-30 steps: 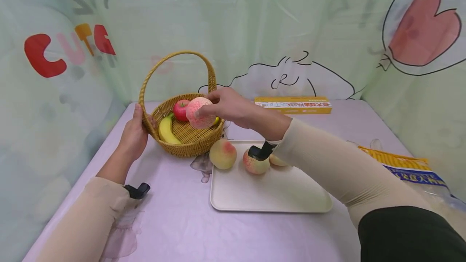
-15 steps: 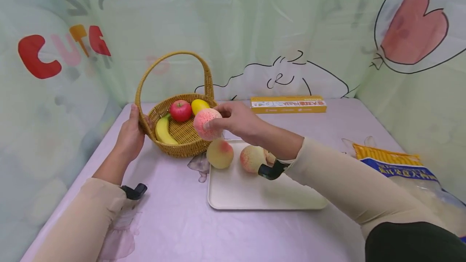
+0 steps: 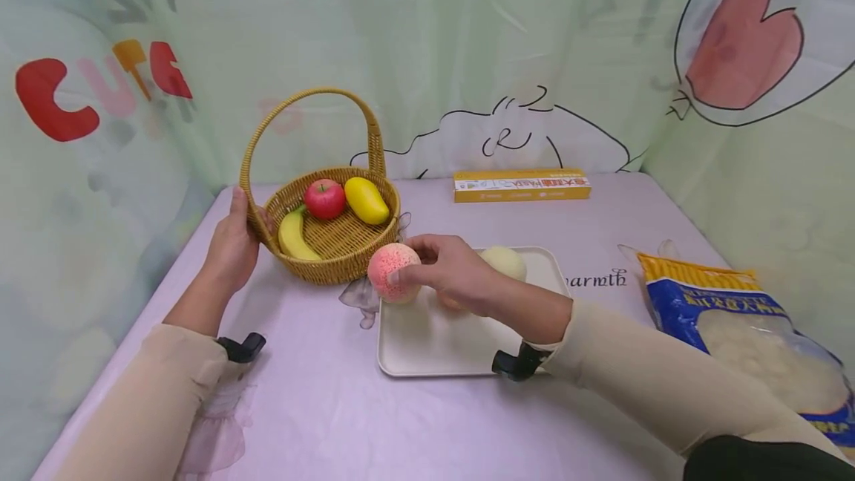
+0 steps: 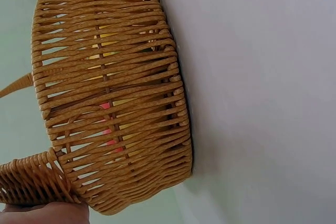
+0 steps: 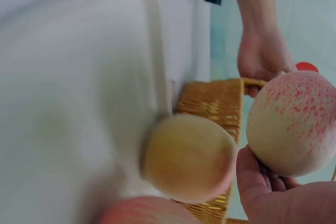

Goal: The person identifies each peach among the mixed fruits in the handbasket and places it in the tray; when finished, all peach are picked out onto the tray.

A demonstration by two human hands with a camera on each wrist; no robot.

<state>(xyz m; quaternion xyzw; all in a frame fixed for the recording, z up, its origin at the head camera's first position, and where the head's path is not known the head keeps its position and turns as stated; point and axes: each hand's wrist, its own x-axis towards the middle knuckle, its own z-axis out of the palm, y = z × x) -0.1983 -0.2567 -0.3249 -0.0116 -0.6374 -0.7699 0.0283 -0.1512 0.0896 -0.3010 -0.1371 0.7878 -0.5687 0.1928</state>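
Observation:
My right hand (image 3: pixel 461 277) pinches a speckled pink-and-cream peach (image 3: pixel 392 273) between thumb and fingers, over the left end of the cream tray (image 3: pixel 434 351). In the right wrist view, a yellowish peach (image 5: pixel 189 158) sits below the held one, near the tray's rim. A pale peach (image 3: pixel 504 263) lies at the tray's back; another is mostly hidden behind my hand. With my left hand (image 3: pixel 234 243) I grip the wicker basket (image 3: pixel 341 269) at the base of its handle. Inside it are a red apple (image 3: pixel 325 200), a yellow mango (image 3: pixel 367 200) and a banana (image 3: pixel 295 236).
A yellow pasta box (image 3: pixel 522 185) lies at the back of the table. At the right is a blue-and-yellow plastic bag (image 3: pixel 741 325) with pale contents. A printed curtain (image 3: pixel 427 43) encloses the table at the back and sides.
My right hand has carried the pink peach away from over the basket, rightward and down to above the tray. The mango has come into full view. My left hand keeps its grip on the basket.

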